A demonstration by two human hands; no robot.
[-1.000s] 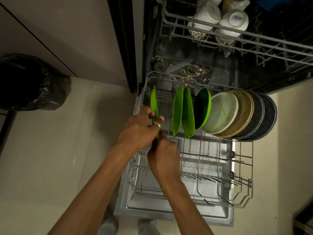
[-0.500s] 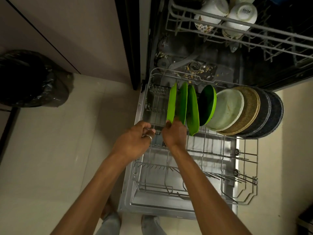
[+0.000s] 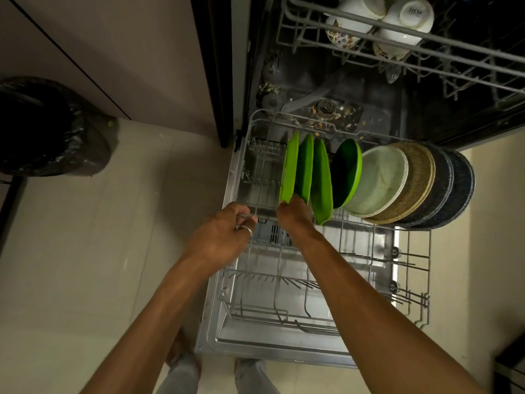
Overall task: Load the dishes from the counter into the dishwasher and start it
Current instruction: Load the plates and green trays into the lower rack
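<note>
The dishwasher's lower rack (image 3: 412,280) is pulled out over the open door. A row of plates stands on edge across its back: three green plates, a green bowl (image 3: 348,173), a white plate (image 3: 380,183), a tan plate (image 3: 420,180) and dark speckled plates (image 3: 454,189). My right hand (image 3: 294,214) holds the bottom edge of the leftmost green plate (image 3: 290,166), which stands upright beside the other two. My left hand (image 3: 224,240), with a ring on it, has its fingers curled on the rack's left wire rim.
The upper rack (image 3: 426,38) carries upturned white cups (image 3: 409,15). Food scraps lie around the filter (image 3: 324,108) on the tub floor. A bin lined with a black bag (image 3: 42,126) stands on the tiled floor to the left. My feet show below the door.
The green plate went from the rack's left edge, where both hands held it, rightward against the other green plates. My left hand let go and now grips the rack rim.
</note>
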